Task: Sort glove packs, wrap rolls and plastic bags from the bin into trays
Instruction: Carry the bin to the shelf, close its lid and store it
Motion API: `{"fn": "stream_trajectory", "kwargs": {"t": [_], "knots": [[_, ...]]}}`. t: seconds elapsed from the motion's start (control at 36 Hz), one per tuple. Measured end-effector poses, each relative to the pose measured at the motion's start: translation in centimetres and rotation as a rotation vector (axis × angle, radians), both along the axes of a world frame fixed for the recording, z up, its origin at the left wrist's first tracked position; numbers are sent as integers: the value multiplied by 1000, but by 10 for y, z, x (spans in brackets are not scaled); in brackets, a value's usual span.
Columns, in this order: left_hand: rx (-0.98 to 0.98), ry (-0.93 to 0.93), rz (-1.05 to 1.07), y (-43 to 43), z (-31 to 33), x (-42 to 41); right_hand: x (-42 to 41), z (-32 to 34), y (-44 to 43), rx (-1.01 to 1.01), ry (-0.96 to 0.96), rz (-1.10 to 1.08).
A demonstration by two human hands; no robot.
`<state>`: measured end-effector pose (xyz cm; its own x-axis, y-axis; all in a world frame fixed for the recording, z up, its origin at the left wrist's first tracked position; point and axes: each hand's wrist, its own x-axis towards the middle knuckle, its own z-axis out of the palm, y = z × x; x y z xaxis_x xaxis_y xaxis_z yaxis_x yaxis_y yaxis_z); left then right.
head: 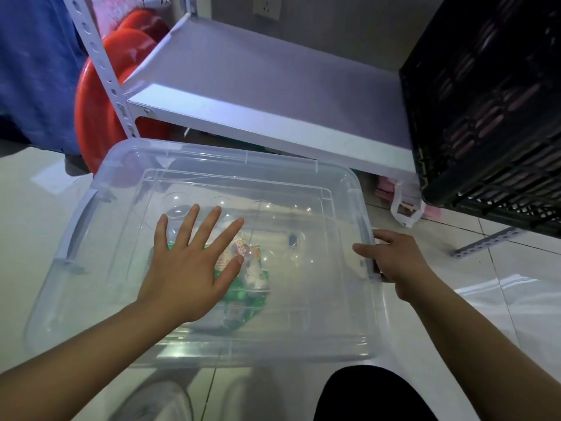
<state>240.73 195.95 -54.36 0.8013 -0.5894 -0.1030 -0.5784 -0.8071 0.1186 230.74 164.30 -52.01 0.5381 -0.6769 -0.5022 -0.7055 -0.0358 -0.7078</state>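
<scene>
A clear plastic bin stands on the tiled floor with its transparent lid on top. Through the lid I see green and white packs lying inside near the middle. My left hand lies flat on the lid with its fingers spread, right above those packs. At the lid's right edge, my right hand grips the grey latch, fingers curled round the rim.
A white metal shelf runs behind the bin, low to the floor. A black slatted crate sits on it at the right. Red plastic basins lean at the left behind the shelf post. A white bag lies under the shelf.
</scene>
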Motion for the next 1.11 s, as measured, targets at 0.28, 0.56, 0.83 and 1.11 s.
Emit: {"fn": "stream_trajectory", "kwargs": {"t": [0.28,0.56,0.83,1.11], "knots": [[-35,84,25,29,17,-3,-57,-2,44,-332,-35,133],[-590,68,878,142,4,-37,-120,-12,69,498,-320,-129],[-1469,1048,1187,146,29,-44,-106,25,77,801,-407,-259],[-1545,951,1006,161,138,-72,-136,118,69,699,-514,-143]]}}
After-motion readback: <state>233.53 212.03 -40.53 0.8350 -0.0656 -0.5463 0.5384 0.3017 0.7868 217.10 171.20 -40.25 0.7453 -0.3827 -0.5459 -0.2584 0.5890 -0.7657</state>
